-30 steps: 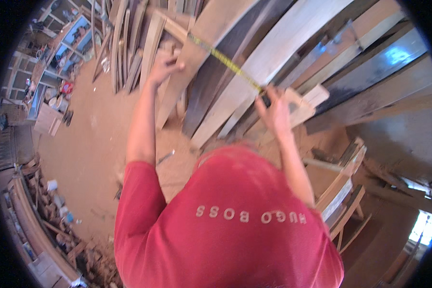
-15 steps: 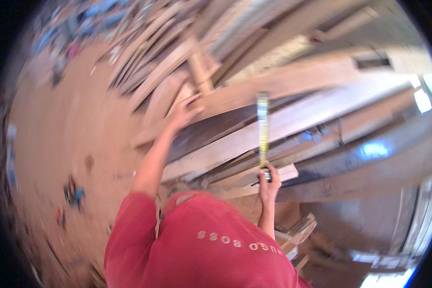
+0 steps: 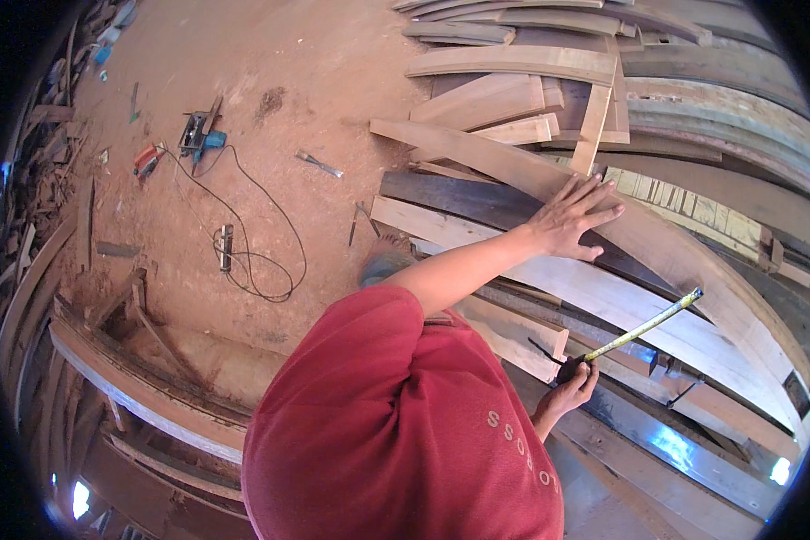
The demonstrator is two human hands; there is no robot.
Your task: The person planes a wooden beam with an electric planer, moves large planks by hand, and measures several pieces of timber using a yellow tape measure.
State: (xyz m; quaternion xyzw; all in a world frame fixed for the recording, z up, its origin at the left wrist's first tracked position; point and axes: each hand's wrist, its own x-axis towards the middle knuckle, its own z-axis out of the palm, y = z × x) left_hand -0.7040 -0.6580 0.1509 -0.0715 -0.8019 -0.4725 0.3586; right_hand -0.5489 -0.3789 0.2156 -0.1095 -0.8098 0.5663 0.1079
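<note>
Sensibly, the right hand [image 3: 567, 396] clasps the likely light, springy tape measure [image 3: 641, 328] by its case [image 3: 570, 368]; the spread left hand [image 3: 574, 219] perhaps touches the far plank [image 3: 661, 238].

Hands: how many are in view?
2. The left hand is spread over the curved plank; whether it touches is unclear. The right hand, lower in the picture, holds the tape measure. No others show.

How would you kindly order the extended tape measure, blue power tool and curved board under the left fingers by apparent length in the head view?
Longest: curved board
Next: tape measure
Shortest: blue power tool
</note>
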